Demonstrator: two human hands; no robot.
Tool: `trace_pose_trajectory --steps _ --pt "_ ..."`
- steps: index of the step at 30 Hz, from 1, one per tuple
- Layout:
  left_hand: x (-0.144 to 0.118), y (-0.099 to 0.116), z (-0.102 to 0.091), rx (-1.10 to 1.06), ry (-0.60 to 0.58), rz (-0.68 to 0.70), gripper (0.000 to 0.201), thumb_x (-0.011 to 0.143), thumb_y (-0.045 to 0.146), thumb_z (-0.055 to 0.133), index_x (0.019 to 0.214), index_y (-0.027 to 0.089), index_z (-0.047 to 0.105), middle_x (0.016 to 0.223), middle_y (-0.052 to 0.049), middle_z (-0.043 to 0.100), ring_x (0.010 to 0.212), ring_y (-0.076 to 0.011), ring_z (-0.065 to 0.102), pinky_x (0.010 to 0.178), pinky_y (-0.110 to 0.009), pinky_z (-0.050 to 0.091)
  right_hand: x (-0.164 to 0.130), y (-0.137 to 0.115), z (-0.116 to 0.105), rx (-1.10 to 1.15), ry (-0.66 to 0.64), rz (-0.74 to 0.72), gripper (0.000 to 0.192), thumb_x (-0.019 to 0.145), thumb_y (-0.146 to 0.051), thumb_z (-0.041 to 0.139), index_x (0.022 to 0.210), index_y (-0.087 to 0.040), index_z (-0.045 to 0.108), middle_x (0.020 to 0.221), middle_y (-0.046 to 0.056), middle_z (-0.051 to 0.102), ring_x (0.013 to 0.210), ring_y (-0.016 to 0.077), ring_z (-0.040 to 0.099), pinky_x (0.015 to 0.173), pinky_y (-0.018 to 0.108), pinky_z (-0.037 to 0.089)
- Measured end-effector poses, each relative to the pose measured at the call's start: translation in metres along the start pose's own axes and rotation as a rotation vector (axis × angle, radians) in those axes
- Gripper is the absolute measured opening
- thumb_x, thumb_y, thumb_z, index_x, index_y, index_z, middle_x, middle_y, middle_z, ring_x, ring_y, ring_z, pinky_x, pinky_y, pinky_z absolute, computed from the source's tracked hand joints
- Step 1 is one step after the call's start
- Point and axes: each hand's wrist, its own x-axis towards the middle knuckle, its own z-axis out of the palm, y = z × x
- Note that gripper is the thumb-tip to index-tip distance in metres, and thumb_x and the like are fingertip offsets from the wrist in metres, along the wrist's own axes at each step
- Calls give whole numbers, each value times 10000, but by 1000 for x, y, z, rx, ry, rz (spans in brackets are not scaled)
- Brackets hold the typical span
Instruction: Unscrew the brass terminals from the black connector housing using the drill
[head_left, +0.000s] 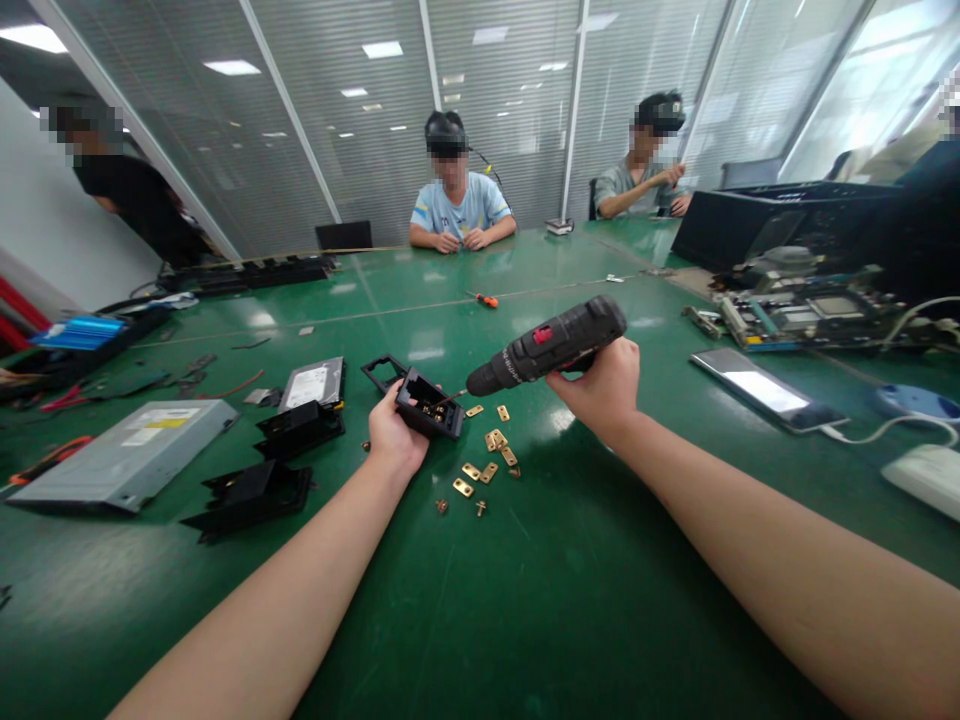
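- Head view: we hold the black housing (431, 408) in our left hand (395, 437), the fingers closed about its left side; its open side is tilted up.
- We grip the power drill (551, 342) in our right hand (606, 388); the drill's handle is largely hidden.
- We see the drill's bit (454, 397) at the housing's opening; we cannot tell whether it touches a screw inside.
- We find brass plates (463, 487) and small screws (481, 508) lying on the green table (600, 590), near the housing.
- We note two more black housings (251, 492) left of our left hand, beside a hard drive (313, 384).
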Motion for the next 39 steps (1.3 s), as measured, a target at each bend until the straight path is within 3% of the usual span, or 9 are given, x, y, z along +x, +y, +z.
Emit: trace_pose_trajectory --steps 6,10,18,28,39 --pt "0 1 0 17 22 -32 146 757 195 602 867 197 699 869 -91 749 890 -289 749 867 -459 631 0 -2 -1 3 -8 -8 271 672 -371 728 809 -291 508 779 36 658 825 328 652 896 530 507" --pt "1 1 0 19 15 -52 245 693 118 595 900 205 693 891 -86 749 933 -297 754 906 -471 625 0 -1 -1 4 -8 -3 271 673 -377 723 810 -291 506 779 35 648 818 324 644 888 526 504" --pt "-2 4 2 28 28 -40 348 672 53 547 954 214 672 888 -68 738 881 -272 749 904 -459 622 -1 2 1 17 -8 -9 304 673 -385 719 874 -264 528 819 53 633 846 326 631 906 530 474" --pt "0 3 4 5 42 -56 151 784 151 571 870 194 688 888 -94 750 894 -272 738 879 -444 630 -1 0 0 19 -5 -8 301 675 -391 719 847 -289 494 814 42 641 862 341 642 918 536 481" --pt "-2 3 4 10 12 -19 126 837 224 593 803 184 708 824 -91 729 825 -263 720 790 -413 625 -1 0 0 27 -10 3 286 674 -385 711 843 -284 504 805 43 645 826 326 641 885 523 494"
